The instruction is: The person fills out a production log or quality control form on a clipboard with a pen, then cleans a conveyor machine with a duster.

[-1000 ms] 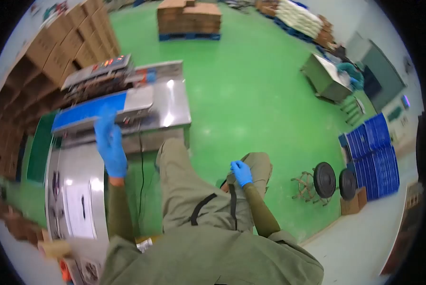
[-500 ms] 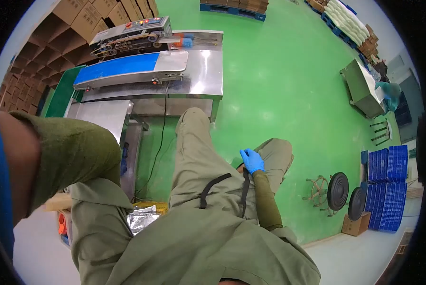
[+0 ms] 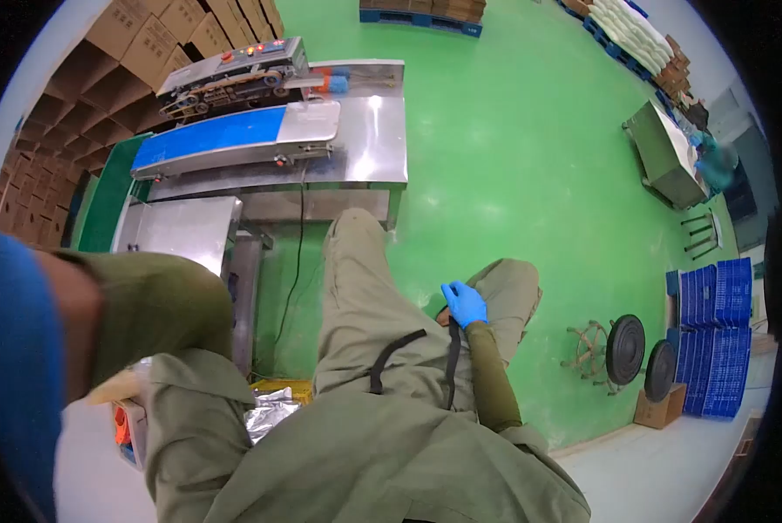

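Observation:
My right hand [image 3: 466,305], in a blue glove, rests on my right thigh near a black drawstring [image 3: 453,362]. Its fingers look loosely spread and nothing shows in them. Very close to the camera at the left edge is my left hand [image 3: 16,349], also blue-gloved and raised on a bent arm. Most of it is blurred or cut off, so its fingers stay hidden. My trousers [image 3: 356,288] and loose olive top fill the lower middle. Beside my left elbow lies crumpled silver foil [image 3: 270,413] in a yellow crate [image 3: 293,387].
A blue-belted conveyor [image 3: 212,135] and a band-sealer-like machine [image 3: 234,78] stand on a steel table [image 3: 378,144]. Cartons [image 3: 134,44] are stacked behind. To the right are round black stools [image 3: 625,349], blue crates [image 3: 711,366] and a person [image 3: 717,166] by a steel cabinet [image 3: 665,157].
My left hand and forearm have swung lower and further into view at the left edge. My right hand stays on the thigh. The view has shifted slightly.

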Demonstrator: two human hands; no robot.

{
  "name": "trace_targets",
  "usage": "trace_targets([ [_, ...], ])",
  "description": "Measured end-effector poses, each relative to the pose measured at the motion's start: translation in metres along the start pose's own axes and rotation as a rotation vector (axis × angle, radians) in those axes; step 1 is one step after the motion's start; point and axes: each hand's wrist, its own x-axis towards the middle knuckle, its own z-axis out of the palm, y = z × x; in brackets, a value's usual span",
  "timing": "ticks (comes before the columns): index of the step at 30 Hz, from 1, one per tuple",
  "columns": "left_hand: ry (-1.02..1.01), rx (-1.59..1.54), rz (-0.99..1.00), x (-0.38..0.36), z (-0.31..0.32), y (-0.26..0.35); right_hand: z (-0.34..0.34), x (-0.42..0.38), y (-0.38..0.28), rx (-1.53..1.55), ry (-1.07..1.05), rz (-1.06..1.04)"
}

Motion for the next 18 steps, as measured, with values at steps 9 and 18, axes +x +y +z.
trace_targets([
  [9,0.159,0.622,-0.686,-0.216,-0.133,-0.189,-0.004,0.015,-0.021,0.176,-0.001,0.102],
  [18,-0.323,1.756,-0.718,-0.252,-0.197,-0.259,-0.031,0.300,-0.160,0.108,0.151,-0.312],
])
